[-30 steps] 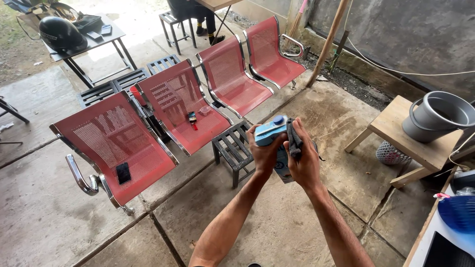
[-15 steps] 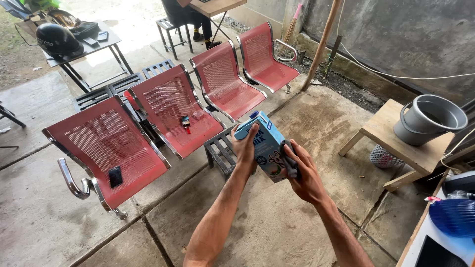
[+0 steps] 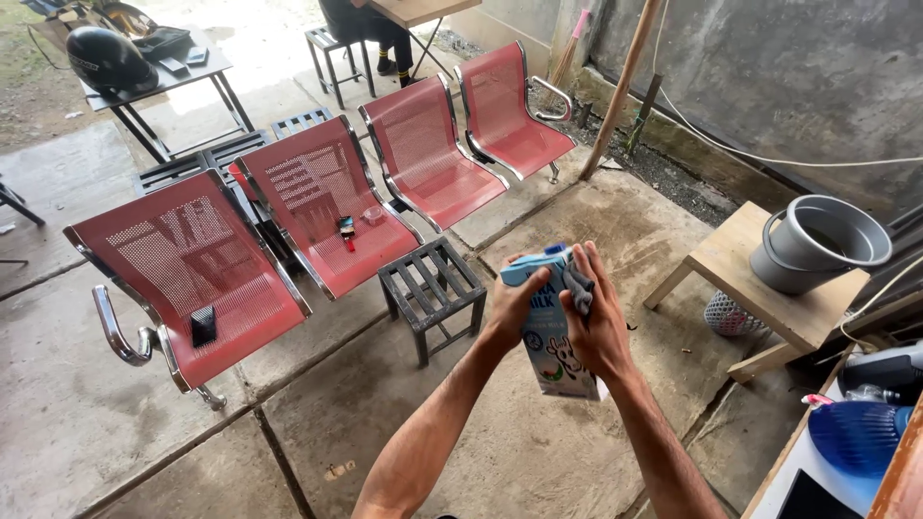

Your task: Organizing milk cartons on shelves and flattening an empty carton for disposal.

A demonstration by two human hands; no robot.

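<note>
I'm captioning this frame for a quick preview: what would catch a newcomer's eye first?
Two bare hands, left hand and right hand, grip a blue and white milk carton with a grey cloth pressed to its top, mid-frame. Behind them runs a row of red perforated metal seats; a grey bucket sits on a wooden stool at right.

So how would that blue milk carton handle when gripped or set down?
The milk carton is probably paperboard, so its walls may dent under both hands. Tall and narrow, it could tip if nudged. The left hand and right hand grip it.

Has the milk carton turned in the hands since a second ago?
Yes. The milk carton has swung from lying tilted to upright, cap up, judged against the small black stool.
</note>
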